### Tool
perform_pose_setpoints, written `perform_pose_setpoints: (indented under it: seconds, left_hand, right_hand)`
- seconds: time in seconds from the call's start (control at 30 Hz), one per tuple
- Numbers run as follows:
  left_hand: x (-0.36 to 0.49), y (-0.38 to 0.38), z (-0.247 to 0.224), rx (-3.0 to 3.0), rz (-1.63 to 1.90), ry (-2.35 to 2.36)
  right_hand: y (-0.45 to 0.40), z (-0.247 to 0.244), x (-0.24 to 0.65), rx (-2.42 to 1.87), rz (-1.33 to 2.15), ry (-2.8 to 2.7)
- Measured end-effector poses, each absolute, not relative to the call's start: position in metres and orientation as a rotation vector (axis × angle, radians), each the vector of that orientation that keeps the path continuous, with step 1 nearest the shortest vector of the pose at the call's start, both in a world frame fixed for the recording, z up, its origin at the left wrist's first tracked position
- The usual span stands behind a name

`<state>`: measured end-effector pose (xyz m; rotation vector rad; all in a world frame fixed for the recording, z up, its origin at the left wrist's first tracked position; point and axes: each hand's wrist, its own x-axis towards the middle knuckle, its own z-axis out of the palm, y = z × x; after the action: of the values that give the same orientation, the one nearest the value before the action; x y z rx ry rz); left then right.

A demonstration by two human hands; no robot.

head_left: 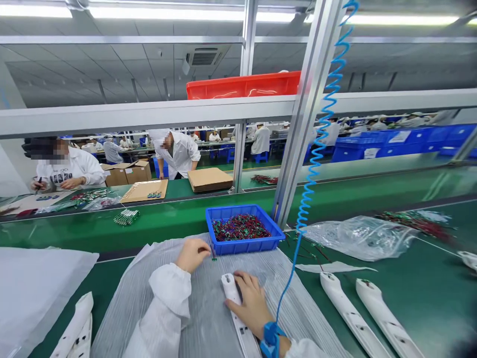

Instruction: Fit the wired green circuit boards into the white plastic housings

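Note:
My left hand is closed in a pinch just in front of the blue tray, with a small red and green wired part hanging at its fingertips. The tray holds a heap of such parts. My right hand wraps round the upper end of a long white plastic housing, which lies on a translucent foam sheet. A blue wrist strap with a coiled cord is on my right wrist.
Two white housings lie at the right, others at the lower left. The coiled blue cord hangs beside a metal post. A plastic bag lies at the right. Across the green conveyor, two people work.

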<state>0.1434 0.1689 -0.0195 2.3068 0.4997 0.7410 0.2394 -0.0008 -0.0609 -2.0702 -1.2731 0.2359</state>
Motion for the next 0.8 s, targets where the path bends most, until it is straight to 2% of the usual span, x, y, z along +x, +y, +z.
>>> perform_pose_setpoints:
  seconds: [0.2,0.37,0.5,0.8]
  left_hand:
    - [0.116,0.124,0.047,1.976,1.169,0.418]
    - [0.102,0.076,0.079,2.055,1.432,-0.147]
    - [0.101,0.059,0.087,2.171,1.467,-0.302]
    - [0.087,0.04,0.095,2.077,1.611,-0.26]
  right_hand:
    - [-0.016,-0.036,0.226,-1.727,0.465,-1.115]
    - [-0.04,0.01,0.204,-1.309,0.731,-0.74]
    - [-0.053,0.027,0.198,-1.303,0.689,-0.669]
    - [-0.057,0.029,0.198,-1.433,0.582,-0.773]
